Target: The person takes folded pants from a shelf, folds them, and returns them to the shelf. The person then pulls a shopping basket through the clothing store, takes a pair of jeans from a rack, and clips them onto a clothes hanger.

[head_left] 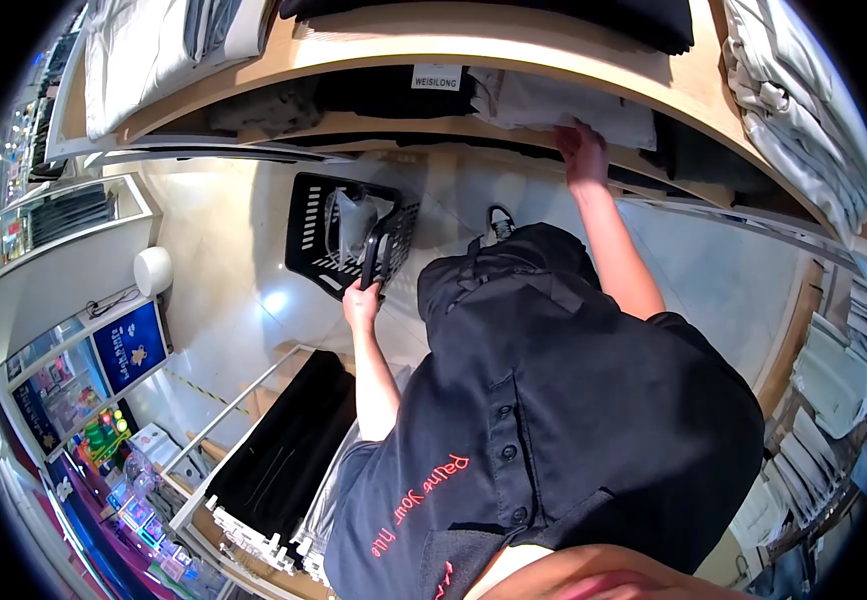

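Note:
My left hand [361, 305] is closed around the handle of a black plastic shopping basket [305, 232], which hangs low at my left side. A clear plastic-wrapped item [353, 222] lies in it. My right hand [583, 155] reaches up to a lower shelf, at the front edge of a light-coloured folded garment [608, 112]. Its fingers look apart and partly bent, and they touch or nearly touch the cloth; I see no firm hold. Beside that garment is a black folded stack with a white WEISILONG label [436, 78].
A curved wooden shelf [513, 35] crosses the top, with folded clothes above and below. Black trousers hang on a rack [283, 440] at lower left. A white counter [63, 260] and a blue sign [131, 345] stand left. More folded clothes [833, 370] line the right.

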`<state>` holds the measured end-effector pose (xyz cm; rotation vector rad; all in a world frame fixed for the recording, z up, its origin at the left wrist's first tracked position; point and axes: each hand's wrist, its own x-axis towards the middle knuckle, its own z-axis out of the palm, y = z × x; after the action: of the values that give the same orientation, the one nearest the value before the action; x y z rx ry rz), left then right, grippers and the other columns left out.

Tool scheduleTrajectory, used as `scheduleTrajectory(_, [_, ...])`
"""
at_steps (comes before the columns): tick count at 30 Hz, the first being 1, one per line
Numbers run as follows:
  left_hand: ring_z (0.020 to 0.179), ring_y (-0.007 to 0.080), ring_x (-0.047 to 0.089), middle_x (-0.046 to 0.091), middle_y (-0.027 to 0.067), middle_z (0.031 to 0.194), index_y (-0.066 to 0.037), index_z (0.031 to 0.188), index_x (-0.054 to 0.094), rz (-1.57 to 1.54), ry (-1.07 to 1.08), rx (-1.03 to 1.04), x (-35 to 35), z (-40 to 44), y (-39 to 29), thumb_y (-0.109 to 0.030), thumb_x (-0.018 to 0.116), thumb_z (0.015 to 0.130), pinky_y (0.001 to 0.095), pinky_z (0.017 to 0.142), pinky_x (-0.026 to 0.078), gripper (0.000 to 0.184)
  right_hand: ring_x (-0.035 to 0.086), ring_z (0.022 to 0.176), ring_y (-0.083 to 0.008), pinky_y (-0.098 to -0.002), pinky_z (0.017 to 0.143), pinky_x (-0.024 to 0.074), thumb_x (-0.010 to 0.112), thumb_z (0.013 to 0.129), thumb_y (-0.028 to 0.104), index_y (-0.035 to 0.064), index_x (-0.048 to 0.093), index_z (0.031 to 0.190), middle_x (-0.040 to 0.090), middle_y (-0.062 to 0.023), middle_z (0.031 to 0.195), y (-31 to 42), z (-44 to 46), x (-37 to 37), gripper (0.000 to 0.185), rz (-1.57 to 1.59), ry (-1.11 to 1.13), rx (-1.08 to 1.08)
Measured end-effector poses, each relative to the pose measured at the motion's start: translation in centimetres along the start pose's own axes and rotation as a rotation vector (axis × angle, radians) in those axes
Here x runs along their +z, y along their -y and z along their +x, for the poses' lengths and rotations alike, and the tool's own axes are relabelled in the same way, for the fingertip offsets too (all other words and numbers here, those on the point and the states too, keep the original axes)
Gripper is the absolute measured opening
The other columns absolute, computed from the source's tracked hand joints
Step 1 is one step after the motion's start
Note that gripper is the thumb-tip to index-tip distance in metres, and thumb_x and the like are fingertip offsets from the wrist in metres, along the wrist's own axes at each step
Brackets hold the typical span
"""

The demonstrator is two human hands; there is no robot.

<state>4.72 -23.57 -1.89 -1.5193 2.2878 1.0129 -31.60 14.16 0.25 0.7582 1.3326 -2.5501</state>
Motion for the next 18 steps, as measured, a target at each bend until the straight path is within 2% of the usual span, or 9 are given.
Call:
scheduleTrajectory(4, [0.064,0.0196,0.069,0.073,0.0072,0.07,-0.007,0.096,0.081,-0.005,-0.052,0.072,0.9,0.5,1.0,-0.03,0.079,0.082,0.0367,0.066,0.053,0.027,0.072,0.099,-0.0281,-0.0456,0.09,0.0603,0.061,0.097,0.007,0.0046,0.06,0.107,0.069,-0.0124,0.107,0.2,-1.3,1.5,0.01,0.135,-0.105,-0.038])
scheduleTrajectory(8, [0.068,0.0212,0.071,0.074,0.0086,0.073,-0.005,0.098,0.081,-0.019,-0.014,0.027,0.6,0.2,0.0,-0.028,0.079,0.083,0.0375,0.069,0.054,0.028,0.071,0.102,-0.0305,-0.0487,0.095,0.0603,0.056,0.097,0.004,0.0047,0.058,0.106,0.066,-0.0119,0.11,1.4,-2.4,1.4,0.009,0.191,-0.056,-0.024])
scheduleTrajectory(11, [0.071,0.0225,0.071,0.075,0.0102,0.076,-0.004,0.1,0.081,-0.042,-0.002,0.03,1.2,1.5,1.4,-0.027,0.078,0.084,0.0381,0.07,0.054,0.028,0.069,0.108,-0.0312,-0.049,0.098,0.0588,0.054,0.099,0.008,0.0047,0.059,0.109,0.067,-0.0116,0.11,2.6,-1.5,0.3,0.011,0.203,0.039,-0.086])
scheduleTrajectory(13, [0.074,0.0235,0.072,0.077,0.0122,0.08,-0.003,0.102,0.081,-0.031,0.018,0.03,1.4,2.2,2.1,-0.026,0.078,0.084,0.0384,0.072,0.054,0.029,0.066,0.118,-0.034,-0.0538,0.111,0.0516,0.052,0.1,0.007,0.0026,0.063,0.113,0.067,-0.0144,0.117,3.0,0.4,-0.2,0.017,0.185,0.15,-0.209])
scheduleTrajectory(17, [0.075,0.024,0.073,0.078,0.013,0.082,-0.003,0.102,0.081,-0.065,0.035,0.016,1.6,2.5,2.2,-0.026,0.079,0.084,0.0385,0.073,0.055,0.03,0.067,0.116,-0.0325,-0.0529,0.111,0.0514,0.055,0.102,0.013,0.0045,0.064,0.124,0.069,-0.0129,0.118,3.5,4.2,0.0,0.025,0.334,0.167,-0.11])
scheduleTrajectory(18, [0.076,0.0242,0.073,0.078,0.0131,0.082,-0.004,0.103,0.081,-0.041,0.035,0.012,1.3,2.3,1.7,-0.027,0.079,0.083,0.0387,0.074,0.055,0.03,0.066,0.119,-0.0308,-0.051,0.108,0.0527,0.056,0.104,0.021,0.0068,0.063,0.129,0.069,-0.0114,0.122,3.6,6.0,-0.4,0.03,0.453,0.3,-0.063])
